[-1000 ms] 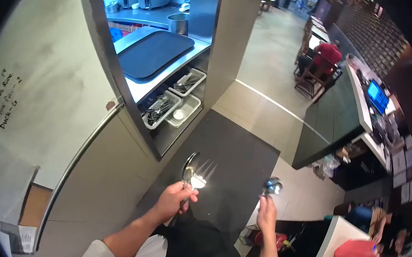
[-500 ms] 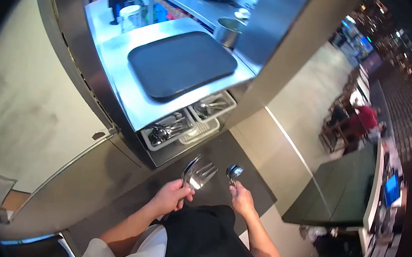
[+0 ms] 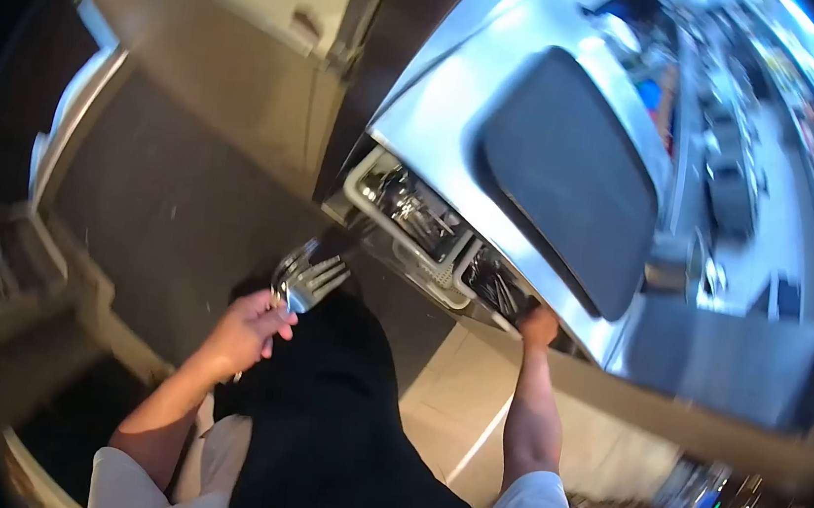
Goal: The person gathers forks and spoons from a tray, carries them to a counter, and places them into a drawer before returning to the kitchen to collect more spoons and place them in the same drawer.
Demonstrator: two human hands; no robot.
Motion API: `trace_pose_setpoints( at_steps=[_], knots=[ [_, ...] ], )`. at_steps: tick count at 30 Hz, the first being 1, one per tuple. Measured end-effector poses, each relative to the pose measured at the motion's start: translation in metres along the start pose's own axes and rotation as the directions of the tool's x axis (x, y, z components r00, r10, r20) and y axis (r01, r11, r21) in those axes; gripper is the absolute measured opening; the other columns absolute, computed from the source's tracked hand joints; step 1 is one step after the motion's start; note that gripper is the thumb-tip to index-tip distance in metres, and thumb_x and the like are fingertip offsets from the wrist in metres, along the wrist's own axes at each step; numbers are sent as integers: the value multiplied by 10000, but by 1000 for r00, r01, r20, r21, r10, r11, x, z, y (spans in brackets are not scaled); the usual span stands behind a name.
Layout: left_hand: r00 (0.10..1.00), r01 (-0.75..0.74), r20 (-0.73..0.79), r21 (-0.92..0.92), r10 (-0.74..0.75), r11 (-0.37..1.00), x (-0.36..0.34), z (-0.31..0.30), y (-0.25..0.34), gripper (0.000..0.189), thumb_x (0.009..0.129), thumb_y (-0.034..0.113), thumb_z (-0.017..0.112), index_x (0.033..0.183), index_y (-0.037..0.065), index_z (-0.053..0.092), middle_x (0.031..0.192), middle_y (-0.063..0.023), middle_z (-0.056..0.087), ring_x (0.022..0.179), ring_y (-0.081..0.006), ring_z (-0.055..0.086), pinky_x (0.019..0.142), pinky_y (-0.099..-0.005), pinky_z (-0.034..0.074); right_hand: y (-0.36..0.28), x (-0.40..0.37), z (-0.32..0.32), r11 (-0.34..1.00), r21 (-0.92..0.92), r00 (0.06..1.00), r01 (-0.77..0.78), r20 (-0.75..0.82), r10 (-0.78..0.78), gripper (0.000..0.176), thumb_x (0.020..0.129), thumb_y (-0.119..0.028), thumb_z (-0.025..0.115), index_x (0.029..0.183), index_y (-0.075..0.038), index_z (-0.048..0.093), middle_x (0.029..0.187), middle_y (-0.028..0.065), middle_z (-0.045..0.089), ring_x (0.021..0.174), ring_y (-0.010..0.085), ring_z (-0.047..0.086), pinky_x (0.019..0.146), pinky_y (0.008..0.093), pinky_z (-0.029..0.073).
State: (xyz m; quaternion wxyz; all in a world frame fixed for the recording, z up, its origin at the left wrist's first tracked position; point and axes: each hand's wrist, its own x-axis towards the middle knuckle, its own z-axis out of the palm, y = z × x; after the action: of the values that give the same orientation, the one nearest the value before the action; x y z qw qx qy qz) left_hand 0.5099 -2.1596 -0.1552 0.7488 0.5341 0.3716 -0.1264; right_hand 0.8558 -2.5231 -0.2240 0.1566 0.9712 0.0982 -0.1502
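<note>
My left hand (image 3: pixel 253 334) is closed around the handles of a large fork (image 3: pixel 314 287) and other shiny cutlery beside it, held over the dark floor mat. My right hand (image 3: pixel 540 326) reaches to the right end of a white cutlery basket (image 3: pixel 505 326) below the steel counter's edge. Its fingers are hidden, and whether the spoons are still in it does not show. Thin-handled cutlery (image 3: pixel 495 288) lies in that basket. Beside it, a second white basket (image 3: pixel 367 178) contains a heap of mixed cutlery (image 3: pixel 416 217).
A dark tray (image 3: pixel 574 172) lies on the steel counter (image 3: pixel 442 109) above the baskets. A metal pot (image 3: pixel 675 267) stands past the tray. A dark mat (image 3: pixel 182 221) covers the floor to the left, with pale tiles (image 3: pixel 452 388) to its right.
The view has turned and come nearer the counter. My right hand has gone from holding spoons in the open to the right-hand basket. My left hand still grips the fork and cutlery.
</note>
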Motion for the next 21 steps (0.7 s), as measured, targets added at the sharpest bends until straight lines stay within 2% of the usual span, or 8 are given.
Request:
trace_pose_setpoints(
  at_steps=[1, 2, 3, 6, 9, 13, 17, 21],
  knots=[
    [997, -11, -77, -46, 8, 999, -7, 15, -13, 177, 941, 210, 477, 952, 47, 543, 728, -30, 574, 453, -58, 442, 393, -199, 347, 19, 27, 20, 964, 65, 911, 256, -351, -218, 374, 846, -305, 579, 1122, -54, 597, 1170, 196, 584, 1083, 309, 563, 858, 434, 478],
    [987, -6, -163, -130, -16, 991, -16, 34, -20, 181, 951, 201, 456, 945, 40, 540, 724, -32, 565, 445, -60, 433, 382, -200, 338, 35, 62, 30, 951, 31, 893, 307, -355, -276, 371, 847, -302, 579, 1122, -53, 598, 1172, 196, 582, 1086, 306, 562, 858, 432, 478],
    [978, 25, -201, -164, -58, 986, -23, 54, -30, 181, 951, 201, 456, 945, 40, 540, 724, -32, 565, 445, -60, 433, 382, -200, 338, 48, 90, 37, 962, 18, 931, 271, -259, -257, 368, 848, -298, 579, 1122, -52, 598, 1174, 195, 581, 1088, 302, 560, 859, 430, 477],
    [930, 10, -317, -480, -184, 877, -44, 105, -60, 197, 964, 212, 450, 926, 38, 534, 721, -41, 566, 426, -68, 429, 379, -199, 336, 81, 145, 75, 980, -39, 979, 194, -52, -196, 360, 851, -287, 578, 1122, -50, 598, 1180, 194, 577, 1094, 293, 555, 861, 425, 477],
    [916, 77, -303, -514, -264, 855, -60, 128, -74, 197, 964, 217, 454, 924, 42, 534, 722, -41, 567, 426, -68, 427, 379, -199, 337, 101, 163, 120, 985, -78, 988, 151, 50, -147, 352, 855, -276, 577, 1122, -48, 599, 1185, 192, 573, 1101, 283, 550, 863, 420, 476],
    [860, 74, -434, -415, -268, 907, -70, 145, -78, 204, 967, 228, 448, 920, 51, 538, 722, -38, 566, 425, -78, 419, 392, -209, 337, 115, 180, 160, 987, -72, 986, 143, 96, -136, 341, 860, -262, 575, 1122, -45, 600, 1193, 189, 568, 1110, 270, 543, 866, 413, 475],
    [841, 49, -471, -421, -265, 906, -73, 159, -83, 198, 962, 226, 457, 923, 51, 539, 726, -38, 567, 429, -81, 419, 396, -215, 332, 116, 195, 176, 989, -47, 987, 140, 88, -136, 331, 864, -248, 574, 1121, -41, 600, 1200, 187, 563, 1118, 258, 537, 868, 406, 475],
    [878, 13, -378, -596, -295, 803, -67, 175, -86, 177, 959, 204, 461, 931, 50, 543, 743, -40, 568, 440, -79, 418, 395, -215, 336, 105, 207, 176, 990, -1, 989, 144, 43, -143, 320, 869, -233, 573, 1121, -38, 601, 1208, 185, 558, 1127, 245, 530, 871, 400, 474]
  ],
)
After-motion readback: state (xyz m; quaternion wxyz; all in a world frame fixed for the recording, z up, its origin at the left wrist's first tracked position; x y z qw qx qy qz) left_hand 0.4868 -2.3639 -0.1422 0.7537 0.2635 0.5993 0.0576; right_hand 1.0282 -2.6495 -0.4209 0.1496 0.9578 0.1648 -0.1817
